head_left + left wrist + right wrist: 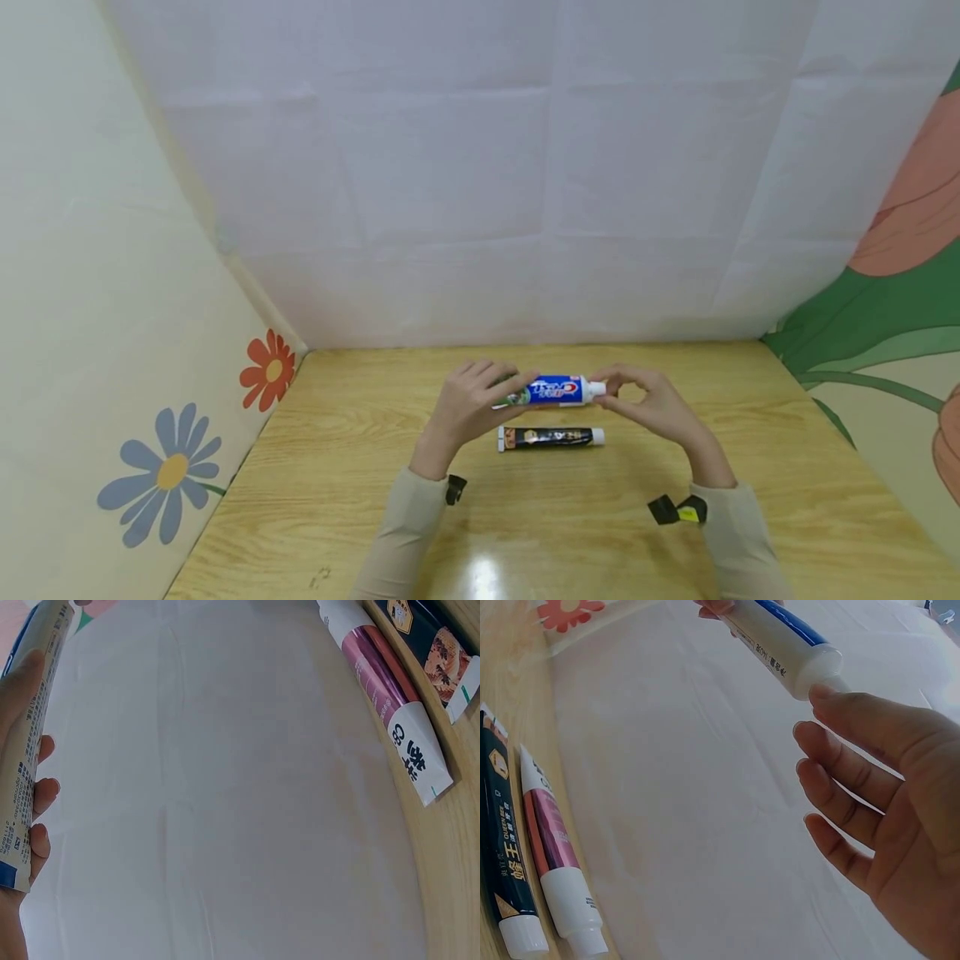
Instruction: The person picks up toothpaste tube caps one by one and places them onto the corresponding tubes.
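My left hand (474,402) grips a blue-and-white toothpaste tube (555,390) around its tail end, holding it level above the table. In the left wrist view the thumb lies along the printed back of this tube (37,727), and the other fingertips show past its edge. At the tube's other end, my right hand (656,406) pinches the white cap (596,389) between thumb and forefinger. The right wrist view shows its remaining fingers (847,795) spread below, apart from the tube.
On the wooden table (360,467), a black toothpaste tube (555,437) with a white cap lies nearer me than the held tube. Beside it lies a pink-and-white tube (551,825), mostly hidden in the head view. A white sheet (480,208) hangs along the back edge.
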`<state>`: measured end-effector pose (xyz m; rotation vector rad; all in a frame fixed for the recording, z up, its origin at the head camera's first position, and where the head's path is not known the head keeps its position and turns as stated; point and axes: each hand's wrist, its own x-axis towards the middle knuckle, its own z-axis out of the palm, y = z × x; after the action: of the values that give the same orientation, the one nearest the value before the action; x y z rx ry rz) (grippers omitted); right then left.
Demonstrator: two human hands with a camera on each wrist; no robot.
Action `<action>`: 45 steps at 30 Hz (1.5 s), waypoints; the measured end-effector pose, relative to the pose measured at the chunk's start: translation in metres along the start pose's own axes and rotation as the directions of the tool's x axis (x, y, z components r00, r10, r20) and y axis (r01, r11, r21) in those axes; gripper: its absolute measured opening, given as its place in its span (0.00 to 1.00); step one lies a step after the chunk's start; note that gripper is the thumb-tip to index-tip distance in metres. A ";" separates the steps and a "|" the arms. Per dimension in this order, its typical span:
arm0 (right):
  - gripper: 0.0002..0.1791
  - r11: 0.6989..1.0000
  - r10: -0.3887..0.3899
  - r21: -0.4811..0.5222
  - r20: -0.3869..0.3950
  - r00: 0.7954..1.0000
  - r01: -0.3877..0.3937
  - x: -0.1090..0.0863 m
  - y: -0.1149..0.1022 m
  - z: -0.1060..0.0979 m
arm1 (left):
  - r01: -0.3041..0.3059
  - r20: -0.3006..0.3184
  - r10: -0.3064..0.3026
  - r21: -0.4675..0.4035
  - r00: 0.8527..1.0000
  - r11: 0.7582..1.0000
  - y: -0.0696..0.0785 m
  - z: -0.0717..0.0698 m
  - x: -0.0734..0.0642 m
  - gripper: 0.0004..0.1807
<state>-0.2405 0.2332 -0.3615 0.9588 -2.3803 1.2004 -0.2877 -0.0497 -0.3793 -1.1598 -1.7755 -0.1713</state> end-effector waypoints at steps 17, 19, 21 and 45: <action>0.12 0.999 -0.037 -0.011 0.001 0.999 0.037 0.001 0.000 0.000 | 0.004 -0.015 -0.004 -0.006 1.000 1.000 0.000 0.000 -0.003 0.34; 0.11 0.999 -0.042 -0.015 0.001 0.999 0.042 0.001 -0.001 0.000 | 0.005 -0.017 -0.005 -0.008 1.000 1.000 0.000 0.000 -0.003 0.33; 0.11 0.999 -0.049 -0.021 0.003 0.999 0.050 0.001 -0.001 0.000 | 0.004 -0.017 -0.005 -0.008 1.000 1.000 0.000 0.000 -0.003 0.31; 0.13 0.999 -0.049 0.001 0.050 0.998 0.049 0.003 -0.006 0.001 | -0.015 0.023 0.015 -0.001 1.000 1.000 0.001 -0.005 -0.001 0.31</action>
<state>-0.2379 0.2289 -0.3566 1.0533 -2.3806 1.1712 -0.2838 -0.0527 -0.3779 -1.1802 -1.7863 -0.1507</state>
